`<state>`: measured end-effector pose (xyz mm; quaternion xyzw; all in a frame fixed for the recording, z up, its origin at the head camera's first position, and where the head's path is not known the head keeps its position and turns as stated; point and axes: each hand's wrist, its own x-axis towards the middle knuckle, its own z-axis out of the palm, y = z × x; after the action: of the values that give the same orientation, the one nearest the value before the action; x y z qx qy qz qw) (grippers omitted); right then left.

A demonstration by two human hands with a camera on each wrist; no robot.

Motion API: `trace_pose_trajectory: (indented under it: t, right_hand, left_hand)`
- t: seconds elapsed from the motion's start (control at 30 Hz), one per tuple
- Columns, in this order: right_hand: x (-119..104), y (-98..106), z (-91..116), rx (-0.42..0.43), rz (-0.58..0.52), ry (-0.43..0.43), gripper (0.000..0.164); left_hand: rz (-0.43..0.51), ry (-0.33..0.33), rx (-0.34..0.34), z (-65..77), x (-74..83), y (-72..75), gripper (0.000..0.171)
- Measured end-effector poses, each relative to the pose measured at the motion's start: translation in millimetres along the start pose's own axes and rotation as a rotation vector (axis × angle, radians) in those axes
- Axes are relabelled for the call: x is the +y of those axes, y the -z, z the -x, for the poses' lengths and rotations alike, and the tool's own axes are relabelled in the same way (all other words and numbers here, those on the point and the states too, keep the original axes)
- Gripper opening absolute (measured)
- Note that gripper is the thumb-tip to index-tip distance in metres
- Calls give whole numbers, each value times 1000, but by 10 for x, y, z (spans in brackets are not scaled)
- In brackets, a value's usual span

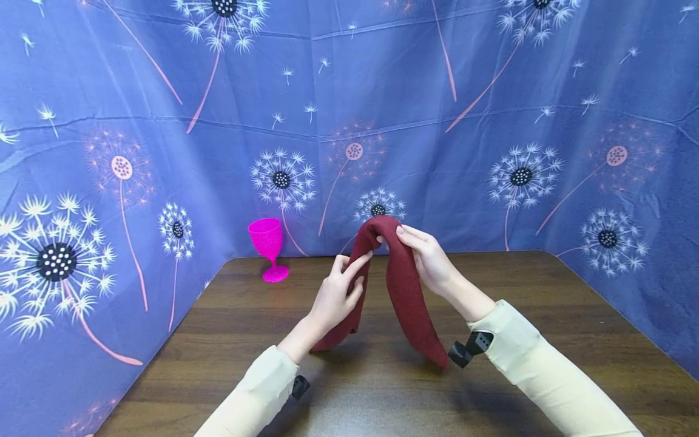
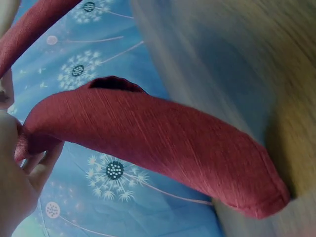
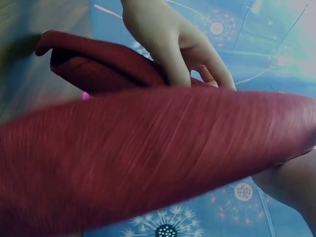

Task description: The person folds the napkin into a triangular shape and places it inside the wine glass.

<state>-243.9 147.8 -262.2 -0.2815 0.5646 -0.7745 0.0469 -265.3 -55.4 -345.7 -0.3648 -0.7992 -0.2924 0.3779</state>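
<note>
A dark red cloth [image 1: 406, 291], folded into a long band, hangs bent like an arch over the table, its two ends pointing down. My left hand [image 1: 335, 296] pinches the left side of the band below the bend. On the right of the bend, my right hand [image 1: 432, 262] grips it with the thumb in front and the other fingers mostly hidden behind. The right wrist view shows the left hand [image 3: 160, 37] with fingertips at the far part of the cloth [image 3: 103, 69], where its folded layers part. An open fold also shows in the cloth [image 2: 148, 128] in the left wrist view.
A bright pink goblet [image 1: 267, 243] stands upright at the back left of the brown wooden table [image 1: 229, 328]. Behind the table hangs a blue curtain [image 1: 437, 164] with dandelion prints. Both wrists carry small black cameras [image 1: 471, 348].
</note>
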Motion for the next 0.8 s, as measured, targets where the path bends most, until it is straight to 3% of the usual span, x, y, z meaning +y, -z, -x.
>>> trace_pose_trajectory:
  t: [0.13, 0.43, 0.6, 0.8]
  right_hand:
    - [-15, 22, -2, -37, 0, 19, 34]
    - [-35, 20, -29, -10, 7, 63, 20]
    - [-47, -1, -40, -16, 16, 78, 18]
    - [-81, -49, -62, -7, -15, 92, 16]
  left_hand:
    - [110, -3, -25, -15, 16, 10, 50]
    - [383, 32, -62, -59, 48, 21, 39]
    - [427, 82, -40, -127, 210, 107, 27]
    - [411, 124, -25, -247, 425, 277, 21]
